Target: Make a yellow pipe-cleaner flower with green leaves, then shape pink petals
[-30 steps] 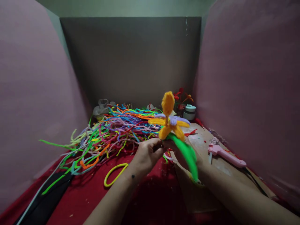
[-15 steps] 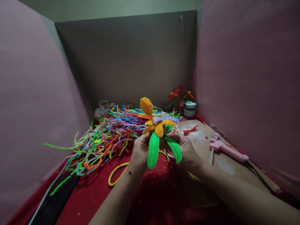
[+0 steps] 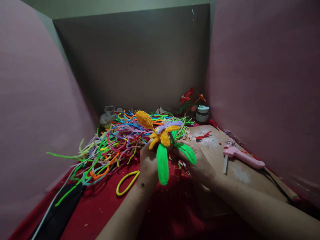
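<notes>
Between my two hands is a pipe-cleaner flower bunch (image 3: 164,139), with orange and lilac petals, an orange bud (image 3: 144,119) tipped to the left and long green leaves (image 3: 162,165). My left hand (image 3: 148,163) is closed around its lower part from the left; the fingertips are hidden behind the petals and leaf. From the right, my right hand (image 3: 197,163) closes on the stem area near the second green leaf (image 3: 186,151). The stem ends are mostly covered by my fingers. A yellow pipe-cleaner loop (image 3: 122,192) lies on the cloth by my left wrist.
A large pile of colourful pipe cleaners (image 3: 120,140) spreads behind and left. On a brown board (image 3: 260,190) at right rests a pink glue gun (image 3: 242,156) with its black cord. Red flowers (image 3: 191,96) and a lidded jar (image 3: 202,114) stand at the back.
The flower bunch has tilted left in my hands, its bud swinging left and lower. Both hands still hold it. The view has shifted slightly.
</notes>
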Motion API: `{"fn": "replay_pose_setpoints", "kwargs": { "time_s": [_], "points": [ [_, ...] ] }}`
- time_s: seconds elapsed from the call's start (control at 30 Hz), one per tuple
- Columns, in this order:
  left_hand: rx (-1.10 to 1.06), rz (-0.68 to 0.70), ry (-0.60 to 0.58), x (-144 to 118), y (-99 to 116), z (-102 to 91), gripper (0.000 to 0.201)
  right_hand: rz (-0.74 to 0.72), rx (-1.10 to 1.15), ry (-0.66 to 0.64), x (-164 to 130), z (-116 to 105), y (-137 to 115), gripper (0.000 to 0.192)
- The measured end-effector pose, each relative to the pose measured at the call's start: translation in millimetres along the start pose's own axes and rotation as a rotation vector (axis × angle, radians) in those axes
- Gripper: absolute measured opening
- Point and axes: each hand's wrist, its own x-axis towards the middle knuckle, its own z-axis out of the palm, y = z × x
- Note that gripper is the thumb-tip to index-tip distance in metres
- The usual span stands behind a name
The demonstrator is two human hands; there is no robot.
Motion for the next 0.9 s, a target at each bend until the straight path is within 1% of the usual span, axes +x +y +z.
{"fn": "replay_pose_setpoints", "kwargs": {
  "time_s": [0.07, 0.1, 0.23, 0.33, 0.4, 0.47, 0.53, 0.6, 0.67, 0.73, 0.9],
  "points": [
    [-0.038, 0.047, 0.036, -1, -5, 1.7, 0.019, 0.014, -0.007, -0.001, -1, 0, 2, 0.016],
    [-0.067, 0.092, 0.051, -2, -8, 2.8, 0.02, 0.018, -0.014, -0.002, -2, 0, 4, 0.018],
    [-0.163, 0.284, 0.048, -4, -14, 7.4, 0.018, 0.054, -0.017, 0.029, -3, 1, 7, 0.024],
    [-0.169, 0.304, 0.024, -7, -14, 9.8, 0.012, 0.1, -0.004, 0.06, -3, 4, 5, 0.022],
    [-0.157, 0.281, -0.016, -10, -14, 10.2, 0.01, 0.079, -0.018, 0.02, -3, 3, 4, 0.02],
    [-0.137, 0.273, -0.062, -11, -15, 9.3, 0.009, 0.057, -0.011, -0.049, -3, 0, 7, 0.02],
    [-0.117, 0.313, -0.072, -10, -17, 7.8, 0.01, 0.088, 0.055, -0.09, -2, -3, 10, 0.021],
    [-0.087, 0.38, -0.061, -9, -18, 6.1, 0.006, 0.145, 0.159, -0.086, 0, -5, 11, 0.017],
    [-0.062, 0.432, -0.07, -8, -18, 4.8, 0.011, 0.188, 0.252, -0.068, 0, -5, 10, 0.014],
    [-0.087, 0.43, -0.079, -8, -15, 4.3, 0.017, 0.209, 0.314, -0.058, 1, -4, 8, 0.012],
    [-0.269, 0.235, -0.071, -7, -8, 4.5, 0.018, 0.21, 0.364, -0.031, 2, -4, 5, 0.009]
  ]
}}
